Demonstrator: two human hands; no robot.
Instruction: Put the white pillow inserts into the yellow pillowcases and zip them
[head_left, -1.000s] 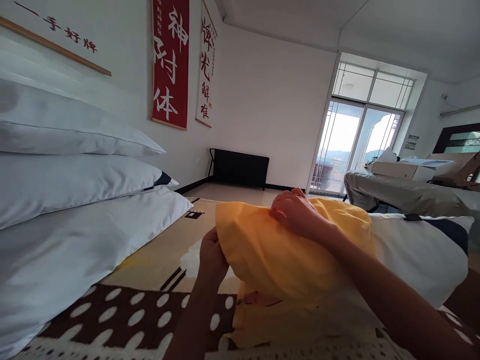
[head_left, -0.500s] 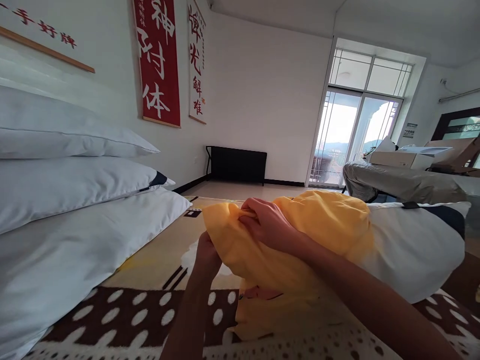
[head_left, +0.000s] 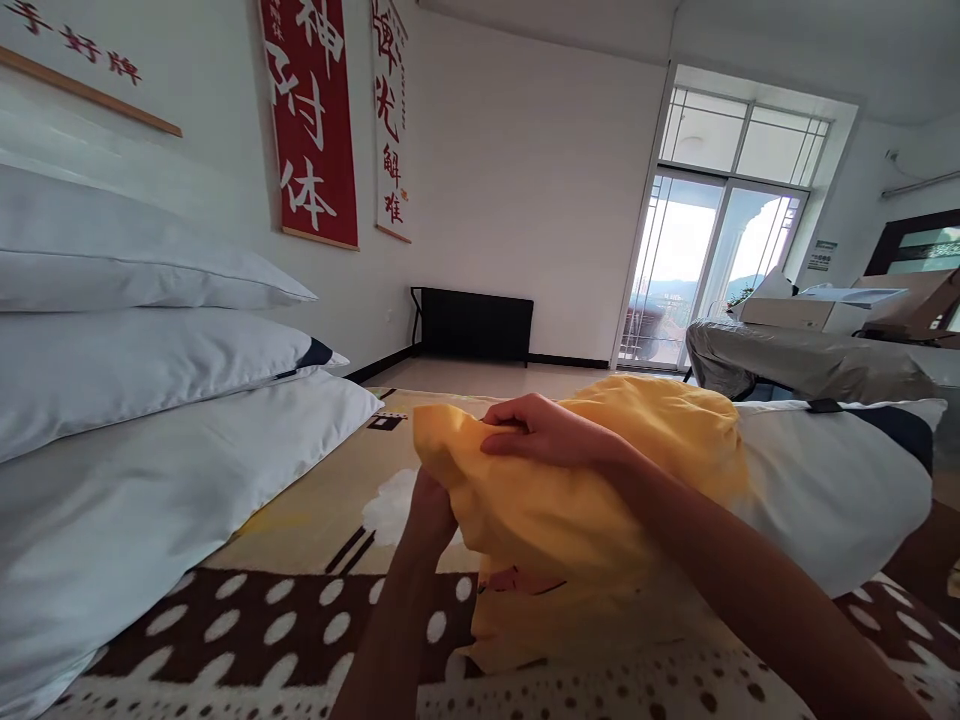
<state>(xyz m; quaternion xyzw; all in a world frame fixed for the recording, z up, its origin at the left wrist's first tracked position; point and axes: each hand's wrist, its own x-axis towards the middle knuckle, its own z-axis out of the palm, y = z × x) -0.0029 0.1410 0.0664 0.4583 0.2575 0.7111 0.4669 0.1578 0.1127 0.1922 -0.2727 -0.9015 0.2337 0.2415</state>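
Observation:
A yellow pillowcase [head_left: 555,510] lies bunched in front of me, covering one end of a white pillow [head_left: 810,490] with a dark blue corner. My right hand [head_left: 544,430] is closed on the cloth from above, thumb and fingers pinching a fold. Lower and to the left, my left hand [head_left: 433,505] grips the pillowcase near its loose left edge; the cloth hides most of its fingers. Beneath the pillowcase spreads a brown and beige patterned blanket [head_left: 300,620].
Several white pillows [head_left: 150,380] are stacked at my left. At the back right, boxes [head_left: 795,312] rest on a plastic-covered table [head_left: 810,355]. A black folded panel [head_left: 476,325] stands by the far wall, near a glass door [head_left: 675,260].
Both hands have shifted slightly to the right with the pillowcase's loose edge. The white pillow has stayed about where it was, and my view has tilted a little.

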